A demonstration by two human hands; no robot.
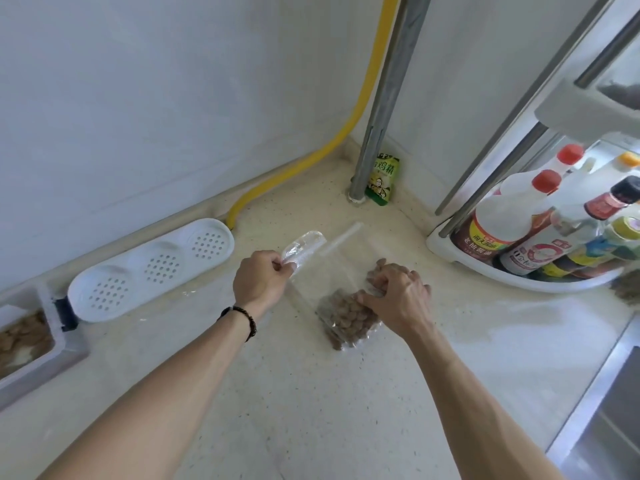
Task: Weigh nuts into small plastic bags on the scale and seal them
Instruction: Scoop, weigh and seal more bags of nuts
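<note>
A clear plastic zip bag [332,271] lies flat on the speckled counter, its zip strip pointing to the far side. Brown nuts [346,317] fill its near end. My left hand [258,282] pinches a crumpled clear plastic piece [304,247] at the bag's left edge. My right hand [398,296] rests on the nuts, fingers curled over the bag's right side and gripping it. No scale is in view.
A white perforated tray [152,268] lies at the left. A grey box with more nuts [20,341] sits at the far left edge. A yellow hose [360,109], metal pipe and green seasoning packet [382,180] stand behind. Sauce bottles [540,230] fill a rack at the right.
</note>
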